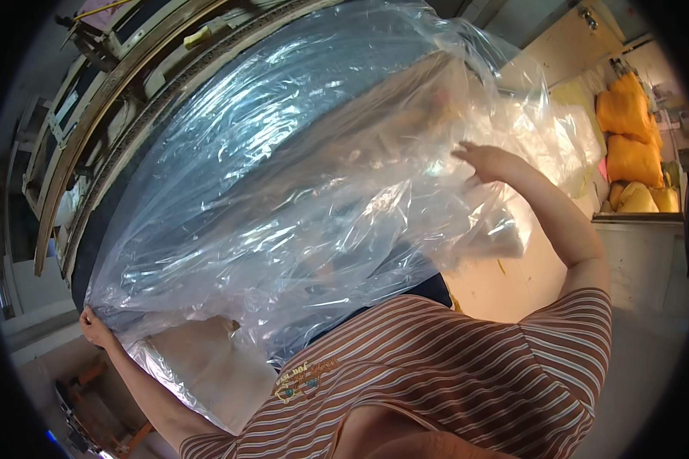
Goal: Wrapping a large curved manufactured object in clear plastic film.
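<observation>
A large, clear, crinkled plastic sheet (375, 199) stretches from the left side across the dark work surface (96, 229) to the far right. At the left end, my left hand (96, 327) is closed on the sheet's gathered corner. My right hand (486, 163) is over the right part of the sheet with fingers spread. Whether its fingertips touch the plastic I cannot tell. The near part of the sheet hangs in loose folds in front of my body. Through the plastic a brownish band shows, too blurred to name.
A curved-looking wooden rail (92, 138) with metal parts runs along the far left edge. Orange bundles (628, 141) and yellowish ones (639, 199) sit on a shelf at the right. More shiny plastic (168, 375) lies low, beside my left forearm.
</observation>
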